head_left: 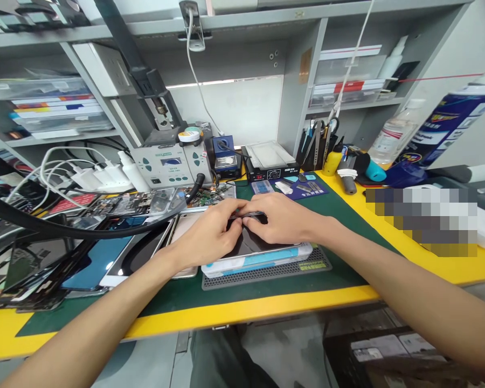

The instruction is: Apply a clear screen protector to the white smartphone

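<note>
A flat device with a dark glossy face point(250, 242), like a phone or tablet, lies on a white and blue block-like stack point(258, 261). Under that is a grey perforated mat point(267, 276). My left hand point(210, 231) is closed at the device's far left, thumb and fingers on its far edge. My right hand point(281, 218) meets it from the other side, its thumb beside the left thumb and its fingers curled over the same dark edge. Between the hands, the fingertips and part of the edge are hidden.
Several phones and loose panels point(92, 261) crowd the left side, with a thick black hose point(105, 233) arching over them. A grey soldering station point(172, 164) and a hot plate point(270, 161) stand behind. Bottles and a blue spray can point(448, 126) line the right. The yellow table edge point(242, 310) is nearest me.
</note>
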The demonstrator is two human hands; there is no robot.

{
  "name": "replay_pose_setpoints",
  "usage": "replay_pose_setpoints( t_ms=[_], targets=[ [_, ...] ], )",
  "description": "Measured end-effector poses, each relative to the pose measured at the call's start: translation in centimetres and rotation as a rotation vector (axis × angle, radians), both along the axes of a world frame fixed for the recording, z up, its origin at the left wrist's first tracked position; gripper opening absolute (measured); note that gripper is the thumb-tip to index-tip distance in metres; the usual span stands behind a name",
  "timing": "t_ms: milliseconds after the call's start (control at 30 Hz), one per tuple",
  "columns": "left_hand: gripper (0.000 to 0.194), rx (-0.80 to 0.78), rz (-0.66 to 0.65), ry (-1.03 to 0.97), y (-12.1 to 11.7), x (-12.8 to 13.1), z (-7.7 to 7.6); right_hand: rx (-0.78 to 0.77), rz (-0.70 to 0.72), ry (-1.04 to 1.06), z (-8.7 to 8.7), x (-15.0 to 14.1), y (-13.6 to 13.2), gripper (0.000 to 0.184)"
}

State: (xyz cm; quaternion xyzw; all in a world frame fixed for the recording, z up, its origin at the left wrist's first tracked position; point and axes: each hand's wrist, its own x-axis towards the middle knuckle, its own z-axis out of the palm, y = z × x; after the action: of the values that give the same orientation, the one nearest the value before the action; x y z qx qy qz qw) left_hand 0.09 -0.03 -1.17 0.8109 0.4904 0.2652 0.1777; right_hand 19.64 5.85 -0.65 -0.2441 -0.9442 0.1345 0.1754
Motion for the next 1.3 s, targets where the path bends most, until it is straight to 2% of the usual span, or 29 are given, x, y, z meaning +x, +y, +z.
replay_pose_setpoints(
  t_ms=[467,1300],
  targets=[
    [0.039,0.021,-0.008,0.004,-0.09,-0.07,-0.03,-0.026,-0.006,0.015,0.19,-0.06,-0.16,0.025],
    [0.041,0.028,-0.005,0.013,-0.03,-0.03,-0.12,0.038,0.006,-0.048,0.01,-0.18,-0.16,0.029]
  ],
)
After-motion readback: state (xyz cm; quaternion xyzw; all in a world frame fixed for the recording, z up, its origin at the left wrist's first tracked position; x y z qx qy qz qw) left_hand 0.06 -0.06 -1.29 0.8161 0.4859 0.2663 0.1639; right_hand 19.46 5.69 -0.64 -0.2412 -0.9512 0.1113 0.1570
